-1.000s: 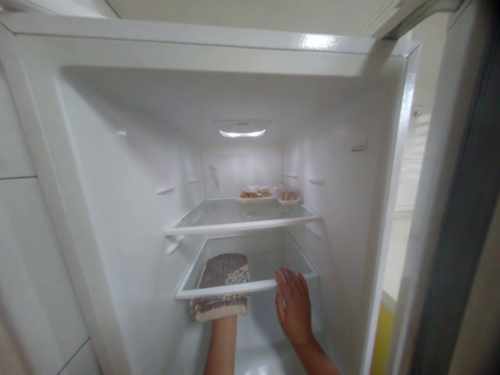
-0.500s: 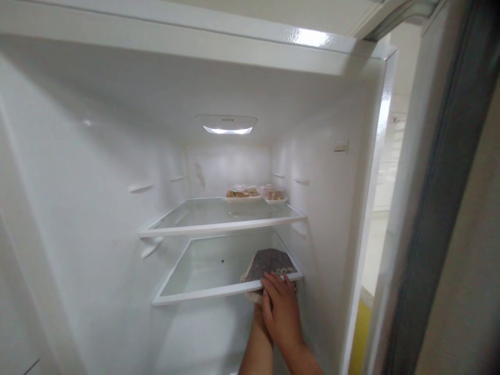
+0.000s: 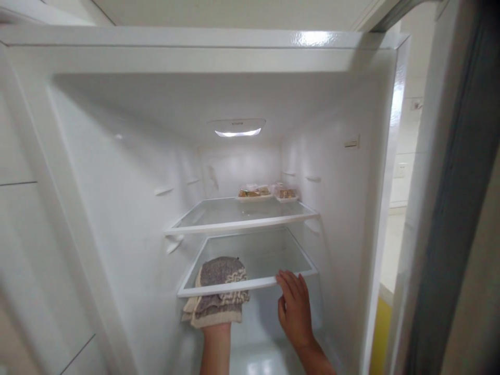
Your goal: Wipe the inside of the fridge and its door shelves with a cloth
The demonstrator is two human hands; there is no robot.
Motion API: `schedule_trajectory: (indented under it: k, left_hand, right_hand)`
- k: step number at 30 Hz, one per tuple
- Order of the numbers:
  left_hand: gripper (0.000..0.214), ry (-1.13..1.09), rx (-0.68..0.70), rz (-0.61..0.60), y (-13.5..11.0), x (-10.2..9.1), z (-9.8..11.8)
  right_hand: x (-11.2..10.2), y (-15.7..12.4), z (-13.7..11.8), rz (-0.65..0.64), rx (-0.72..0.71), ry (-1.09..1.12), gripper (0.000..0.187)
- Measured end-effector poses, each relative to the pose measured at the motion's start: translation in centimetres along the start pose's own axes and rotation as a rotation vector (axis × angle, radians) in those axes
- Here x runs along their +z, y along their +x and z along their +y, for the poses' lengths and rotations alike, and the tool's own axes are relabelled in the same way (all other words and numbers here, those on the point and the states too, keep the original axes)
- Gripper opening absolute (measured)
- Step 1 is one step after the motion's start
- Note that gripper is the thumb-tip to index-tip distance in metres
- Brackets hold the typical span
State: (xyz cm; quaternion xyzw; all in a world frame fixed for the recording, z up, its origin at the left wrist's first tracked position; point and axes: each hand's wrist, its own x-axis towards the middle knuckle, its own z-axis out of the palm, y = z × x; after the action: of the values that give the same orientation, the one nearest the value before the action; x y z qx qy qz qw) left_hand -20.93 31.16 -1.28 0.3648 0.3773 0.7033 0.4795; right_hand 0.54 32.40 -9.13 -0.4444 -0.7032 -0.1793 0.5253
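A grey and cream patterned cloth (image 3: 221, 310) is up against the underside of the lower glass shelf (image 3: 269, 260), near its left front corner, and part of it shows through the glass. My left hand (image 3: 217, 329) is beneath the shelf with the cloth over it. Only the wrist and forearm show; the fingers are hidden. On the right, my right hand (image 3: 294, 304) grips the white front edge of that shelf, fingertips over the rim and thumb below.
Above is an upper glass shelf (image 3: 234, 213) with two wrapped food trays (image 3: 254, 193) at its back right. A lit lamp (image 3: 237, 128) sits in the fridge ceiling. The open fridge door (image 3: 441, 208) stands at the right.
My left hand and the cloth have moved left along the underside of the shelf, away from my right hand. My right hand stays at the front edge. The view has shifted slightly.
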Motion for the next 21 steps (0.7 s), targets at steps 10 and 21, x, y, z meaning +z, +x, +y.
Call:
schedule_trajectory:
  k: [10,21]
  left_hand:
    - [0.06,-0.264,0.006,-0.02,0.2,-4.3,-1.0]
    - [0.054,0.384,-0.017,0.069,10.2,-3.2,-0.6]
  right_hand:
    - [-0.5,-0.1,0.2,-0.057,-0.002,0.004,0.071]
    - [1.5,-0.8,0.7,0.042,-0.034,-0.111,0.062]
